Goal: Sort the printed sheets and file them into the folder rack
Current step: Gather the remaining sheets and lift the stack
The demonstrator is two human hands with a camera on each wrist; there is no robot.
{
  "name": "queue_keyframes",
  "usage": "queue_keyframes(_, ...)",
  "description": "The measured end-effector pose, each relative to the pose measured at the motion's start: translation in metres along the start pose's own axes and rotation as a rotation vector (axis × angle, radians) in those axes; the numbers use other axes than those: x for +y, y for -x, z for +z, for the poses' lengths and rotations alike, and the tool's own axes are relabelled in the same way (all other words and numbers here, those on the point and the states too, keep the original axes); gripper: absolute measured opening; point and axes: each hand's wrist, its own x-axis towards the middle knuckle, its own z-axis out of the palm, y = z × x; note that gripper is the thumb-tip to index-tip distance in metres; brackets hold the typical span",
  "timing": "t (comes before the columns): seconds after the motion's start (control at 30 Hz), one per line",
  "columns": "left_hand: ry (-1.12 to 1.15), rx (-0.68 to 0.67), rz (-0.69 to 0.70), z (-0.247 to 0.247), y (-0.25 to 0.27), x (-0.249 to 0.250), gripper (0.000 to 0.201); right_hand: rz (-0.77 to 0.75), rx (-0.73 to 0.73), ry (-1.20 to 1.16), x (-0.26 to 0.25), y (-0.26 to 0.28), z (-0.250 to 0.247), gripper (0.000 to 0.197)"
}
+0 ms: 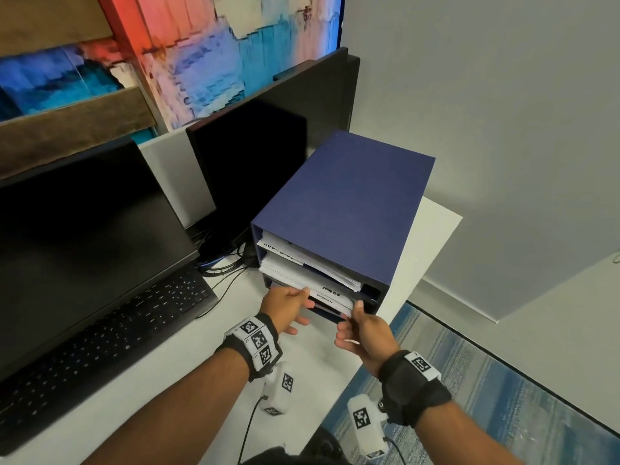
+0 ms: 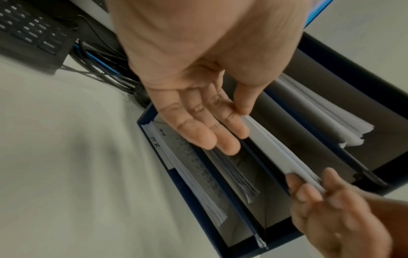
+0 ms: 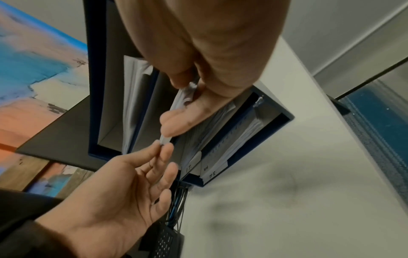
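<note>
The right hand (image 1: 364, 333) pinched the near right corner of a thin bundle of white printed sheets (image 1: 330, 297) between thumb and curled fingers; the left hand (image 1: 287, 305) held the bundle's left edge, thumb on top and fingers nearly straight beneath, a light steadying pinch rather than a firm grasp; the bundle lay partly inside a lower slot of the dark blue box-shaped folder rack (image 1: 345, 209), its front edge projecting from the rack's open face; the slots above it in the rack already held stacks of paper, and handwritten tabs showed at the rack's left side, one reading "H.R." in the wrist views; the rack stood on a white desk (image 1: 432, 226), with a black keyboard (image 1: 110, 333) and dark monitors (image 1: 87, 223) to the left of the rack and tangled cables (image 1: 221, 263) just beside its left wall; to finish the insertion well, it seemed best to keep both corners level, push squarely so the sheets slid flat above the divider without buckling, and release only once the front edge sat flush with the rack's stacks.
</note>
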Motion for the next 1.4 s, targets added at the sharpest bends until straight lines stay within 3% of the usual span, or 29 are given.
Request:
queue_keyframes(0.1,-0.061,0.041,0.001,0.002,-0.006,0.001,0.026,0.016,-0.029,0.048,-0.003,-0.002,0.001,0.037)
queue_keyframes(0.3,-0.158,0.159,0.057,0.006,-0.019,0.012,0.022,-0.003,0.043,-0.070,-0.005,-0.010,0.013,0.026)
queue_keyframes(0.5,-0.374,0.298,0.279,0.003,-0.026,0.001,0.019,0.015,0.045,-0.057,-0.008,-0.011,0.012,0.021)
queue_keyframes(0.73,-0.667,0.255,0.525,0.002,-0.029,-0.004,0.028,-0.040,0.014,-0.130,-0.008,-0.011,0.016,0.018)
queue_keyframes(0.83,-0.822,0.203,0.524,0.000,-0.026,0.000,0.032,-0.042,-0.012,-0.062,-0.010,-0.012,0.014,0.020)
queue_keyframes(1.03,-0.726,0.099,0.536,-0.014,-0.025,-0.010,0.031,-0.074,-0.105,0.060,-0.013,-0.017,0.022,0.019)
queue_keyframes(1.13,-0.673,0.082,0.536,-0.024,-0.022,-0.022,0.029,-0.083,-0.197,0.160,-0.015,-0.016,0.036,0.029)
queue_keyframes(1.4,-0.593,0.263,0.506,-0.071,0.010,-0.034,0.024,-0.204,-0.416,0.353,-0.029,-0.020,0.095,0.027)
